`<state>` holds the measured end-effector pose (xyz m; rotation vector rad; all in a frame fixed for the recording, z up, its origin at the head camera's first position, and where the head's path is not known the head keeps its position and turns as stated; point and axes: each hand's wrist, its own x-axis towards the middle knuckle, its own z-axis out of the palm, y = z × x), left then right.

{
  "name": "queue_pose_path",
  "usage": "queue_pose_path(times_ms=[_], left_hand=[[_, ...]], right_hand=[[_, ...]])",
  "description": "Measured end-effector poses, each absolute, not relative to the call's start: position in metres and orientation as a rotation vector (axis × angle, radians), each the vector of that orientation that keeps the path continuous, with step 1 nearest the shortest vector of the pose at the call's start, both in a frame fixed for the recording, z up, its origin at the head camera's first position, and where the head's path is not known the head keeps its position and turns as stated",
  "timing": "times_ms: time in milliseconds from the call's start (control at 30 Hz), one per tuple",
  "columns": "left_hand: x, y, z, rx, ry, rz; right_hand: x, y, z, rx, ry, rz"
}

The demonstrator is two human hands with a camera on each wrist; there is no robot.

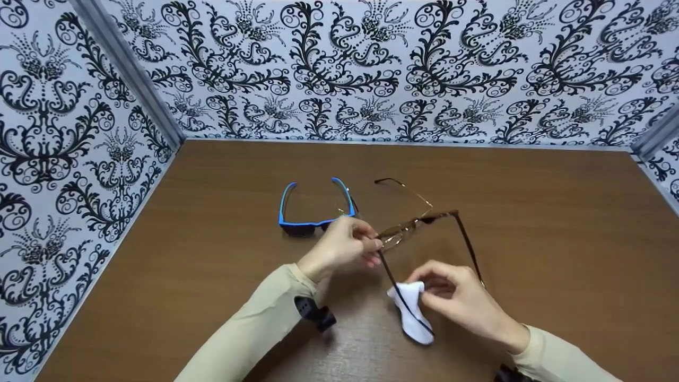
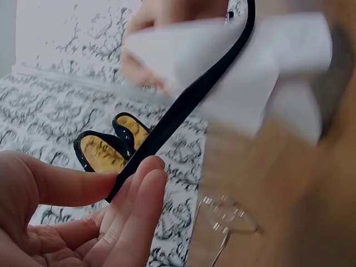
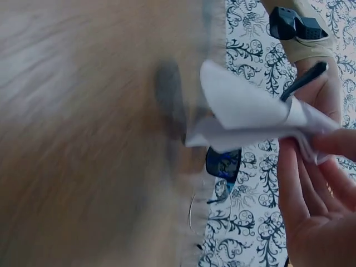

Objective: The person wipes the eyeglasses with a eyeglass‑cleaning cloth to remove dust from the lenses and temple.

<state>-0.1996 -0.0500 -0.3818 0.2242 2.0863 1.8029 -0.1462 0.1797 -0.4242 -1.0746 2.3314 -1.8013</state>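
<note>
My left hand pinches a pair of dark-framed glasses near one hinge, between thumb and fingers. Yellow-tinted lenses show in the left wrist view, and the glasses' arms point toward me. A white cloth hangs from my right hand, pinched between thumb and fingertips. One arm of the glasses crosses in front of the cloth in the head view; whether they touch I cannot tell. In the right wrist view the cloth is folded and slightly blurred.
Blue-framed sunglasses lie on the brown table, left of and partly behind my left hand. Thin gold-rimmed glasses lie beyond the held pair, partly hidden by it. Patterned walls border the table's back and sides.
</note>
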Motion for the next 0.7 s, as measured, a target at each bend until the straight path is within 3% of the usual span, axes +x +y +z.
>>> queue_pose_path(times_ms=[267, 700], left_hand=[[-0.214, -0.066, -0.378, 0.175, 2.04, 1.875], [-0.237, -0.08, -0.378, 0.069, 1.993, 1.886]], right_hand=[[-0.151, 0.198, -0.419, -1.339, 2.386, -1.664], [-0.153, 0.202, -0.377, -1.558, 2.269, -1.656]])
